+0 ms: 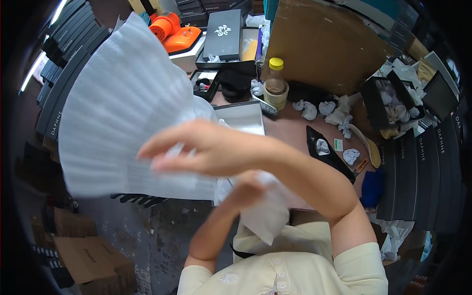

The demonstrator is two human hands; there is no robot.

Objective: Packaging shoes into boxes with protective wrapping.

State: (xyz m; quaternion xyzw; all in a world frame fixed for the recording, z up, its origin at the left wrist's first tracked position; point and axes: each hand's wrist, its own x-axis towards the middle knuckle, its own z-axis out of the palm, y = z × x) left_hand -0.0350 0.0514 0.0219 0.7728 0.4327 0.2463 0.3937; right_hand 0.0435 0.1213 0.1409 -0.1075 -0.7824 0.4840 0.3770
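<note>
A broad fanned stack of white tissue paper [118,103] covers the left side of the table and hangs past its front edge. Across it reaches my right hand [184,147], blurred by motion, its thumb and fingers apart and nothing visibly held. My left hand [250,189] is lower and nearer my body, under the right forearm. Its fingers are closed on a sheet of white tissue paper [268,211] that hangs in front of me. To the right lies a black pointed shoe [337,162] with crumpled paper inside. An open pale box [246,115] sits partly behind my right arm.
Crumpled paper balls [309,110], a yellow-lidded jar [276,86] and an orange-handled cutter [361,167] are on the table. A large cardboard sheet [324,49] stands behind. Dark shoe boxes [418,172] are stacked on both sides; brown cartons [93,258] are on the floor.
</note>
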